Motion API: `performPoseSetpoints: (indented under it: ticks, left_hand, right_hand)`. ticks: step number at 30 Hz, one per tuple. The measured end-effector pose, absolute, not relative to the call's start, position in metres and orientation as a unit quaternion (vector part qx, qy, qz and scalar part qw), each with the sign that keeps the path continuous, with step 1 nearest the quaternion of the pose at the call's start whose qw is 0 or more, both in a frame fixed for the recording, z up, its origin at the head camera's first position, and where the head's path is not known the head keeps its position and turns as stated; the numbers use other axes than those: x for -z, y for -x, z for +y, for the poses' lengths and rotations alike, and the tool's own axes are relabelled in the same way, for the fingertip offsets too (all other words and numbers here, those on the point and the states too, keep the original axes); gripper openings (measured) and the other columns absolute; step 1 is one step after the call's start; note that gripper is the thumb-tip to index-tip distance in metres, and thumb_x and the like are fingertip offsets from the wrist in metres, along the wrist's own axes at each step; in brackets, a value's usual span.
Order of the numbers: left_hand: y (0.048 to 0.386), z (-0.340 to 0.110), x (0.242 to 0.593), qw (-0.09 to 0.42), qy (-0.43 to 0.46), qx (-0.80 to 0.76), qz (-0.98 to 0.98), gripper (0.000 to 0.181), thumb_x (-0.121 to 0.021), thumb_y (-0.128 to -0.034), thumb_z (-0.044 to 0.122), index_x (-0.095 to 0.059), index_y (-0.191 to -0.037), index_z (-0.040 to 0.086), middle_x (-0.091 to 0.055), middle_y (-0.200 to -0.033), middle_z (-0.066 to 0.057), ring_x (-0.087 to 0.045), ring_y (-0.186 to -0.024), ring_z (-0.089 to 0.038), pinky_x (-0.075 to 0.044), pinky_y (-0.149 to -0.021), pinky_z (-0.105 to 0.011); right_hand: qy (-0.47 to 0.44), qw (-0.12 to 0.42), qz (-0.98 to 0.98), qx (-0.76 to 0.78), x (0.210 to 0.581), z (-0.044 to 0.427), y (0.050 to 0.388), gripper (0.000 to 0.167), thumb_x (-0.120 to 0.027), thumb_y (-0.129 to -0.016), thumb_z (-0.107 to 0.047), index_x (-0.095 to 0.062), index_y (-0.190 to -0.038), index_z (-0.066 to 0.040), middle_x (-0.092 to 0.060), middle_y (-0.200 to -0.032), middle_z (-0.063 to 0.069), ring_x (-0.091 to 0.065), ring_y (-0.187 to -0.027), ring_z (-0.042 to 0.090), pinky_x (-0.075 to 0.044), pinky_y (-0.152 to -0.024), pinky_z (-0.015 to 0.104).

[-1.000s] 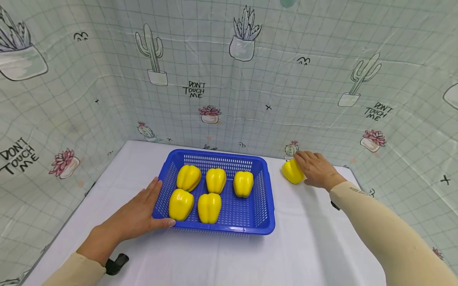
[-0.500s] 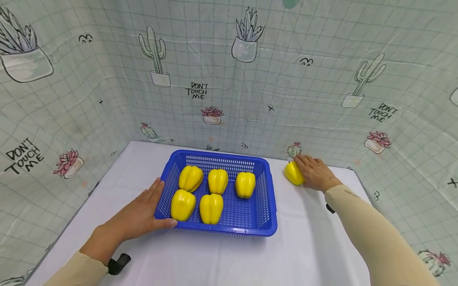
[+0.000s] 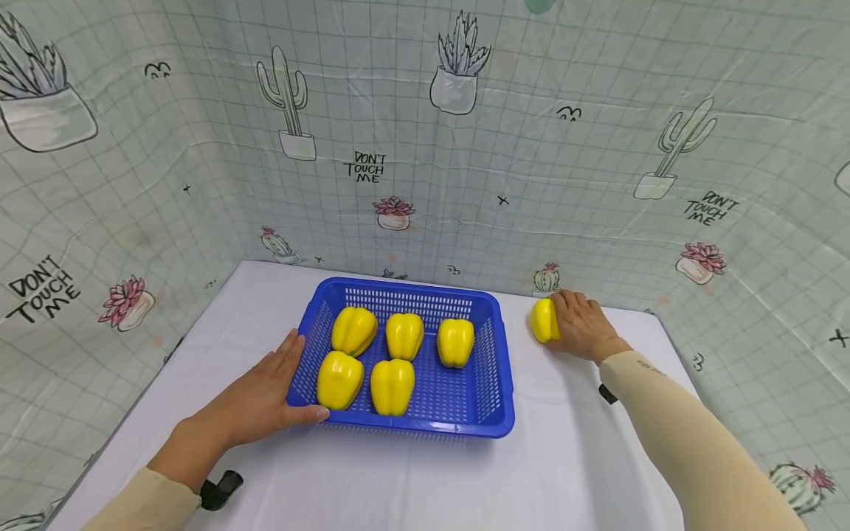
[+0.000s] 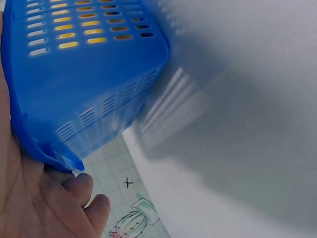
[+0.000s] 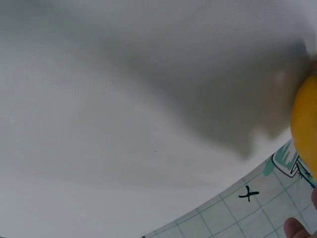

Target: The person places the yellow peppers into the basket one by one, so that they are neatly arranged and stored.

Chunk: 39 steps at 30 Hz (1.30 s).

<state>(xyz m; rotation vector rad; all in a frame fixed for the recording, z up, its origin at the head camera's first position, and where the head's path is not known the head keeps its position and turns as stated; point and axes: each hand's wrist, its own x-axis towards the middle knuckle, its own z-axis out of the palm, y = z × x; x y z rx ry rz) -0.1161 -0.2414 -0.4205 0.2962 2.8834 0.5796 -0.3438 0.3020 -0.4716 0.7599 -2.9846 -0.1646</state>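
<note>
In the head view a blue plastic basket (image 3: 438, 426) holds several yellow bell peppers (image 3: 392, 388) in two rows. My left hand (image 3: 255, 402) rests against its left end, thumb laid along the front rim and fingers straight along the left rim. The left wrist view shows the basket's slotted outer wall (image 4: 99, 74) beside my palm and fingers. Off to the right of the basket, my right hand (image 3: 583, 324) grips another yellow bell pepper (image 3: 544, 321) from its right side. Only an edge of that pepper (image 5: 306, 126) and a fingertip appear in the right wrist view.
A white cloth covers the table (image 3: 451, 487). Behind and at both sides hangs a grid-patterned curtain (image 3: 412, 155) printed with potted cacti, close to the table's back edge. Inside the basket, bare floor (image 3: 441, 398) shows at the front right.
The pepper at my right hand has turned a little, so its stem no longer shows. My right hand has shifted slightly with it. The left hand stays on the basket.
</note>
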Motion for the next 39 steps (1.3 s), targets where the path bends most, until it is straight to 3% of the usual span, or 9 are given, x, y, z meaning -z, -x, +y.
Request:
performPoseSetpoints:
  ticks: [8,13,21,31,39]
  left_hand:
    - [0.116,-0.242,0.421,0.095,-0.098,-0.199,0.97,0.132,-0.061,-0.0854,0.084,-0.008,-0.167,-0.005,-0.006,-0.175,-0.028,-0.024,-0.153,-0.06,-0.03,-0.121,-0.071]
    - [0.116,-0.242,0.421,0.094,-0.099,-0.2,0.97,0.131,-0.061,-0.0858,0.084,-0.008,-0.167,-0.004,-0.005,-0.175,-0.027,-0.025,-0.152,-0.061,-0.031,-0.12,-0.072]
    - [0.116,-0.243,0.421,0.093,-0.103,-0.204,0.969,0.131,-0.062,-0.0864,0.083,-0.008,-0.167,-0.005,-0.005,-0.175,-0.028,-0.024,-0.153,-0.06,-0.03,-0.121,-0.071]
    - [0.116,-0.243,0.421,0.095,-0.101,-0.207,0.969,0.131,-0.061,-0.0864,0.083,-0.008,-0.167,-0.005,-0.004,-0.175,-0.027,-0.022,-0.154,-0.06,-0.029,-0.121,-0.072]
    - [0.116,-0.244,0.423,0.092,-0.104,-0.207,0.969,0.131,-0.06,-0.0863,0.084,-0.007,-0.167,-0.004,-0.003,-0.176,-0.027,-0.021,-0.156,-0.056,-0.028,-0.122,-0.07]
  right_hand:
    - [-0.237,0.047,-0.97,0.026,0.474,0.304,0.337,0.094,-0.086,-0.08,-0.045,-0.036,-0.14,0.006,-0.049,-0.135,0.032,-0.05,-0.122,0.048,-0.046,-0.097,0.064]
    - [-0.23,0.038,-0.973,0.004,0.473,0.304,0.333,0.092,-0.086,-0.082,-0.048,-0.039,-0.143,0.002,-0.049,-0.136,0.028,-0.048,-0.119,0.046,-0.046,-0.096,0.061]
    - [-0.238,0.042,-0.97,-0.029,0.472,0.301,0.328,0.087,-0.085,-0.082,-0.034,-0.037,-0.143,0.004,-0.05,-0.132,0.03,-0.05,-0.117,0.047,-0.048,-0.105,0.064]
    - [-0.221,0.031,-0.974,-0.04,0.457,0.288,0.318,0.091,-0.083,-0.084,-0.036,-0.033,-0.152,0.0,-0.045,-0.138,0.03,-0.047,-0.117,0.045,-0.05,-0.104,0.063]
    - [-0.231,0.033,-0.972,-0.026,0.444,0.282,0.306,0.092,-0.087,-0.081,-0.026,-0.032,-0.151,-0.002,-0.043,-0.138,0.031,-0.05,-0.116,0.046,-0.058,-0.094,0.06]
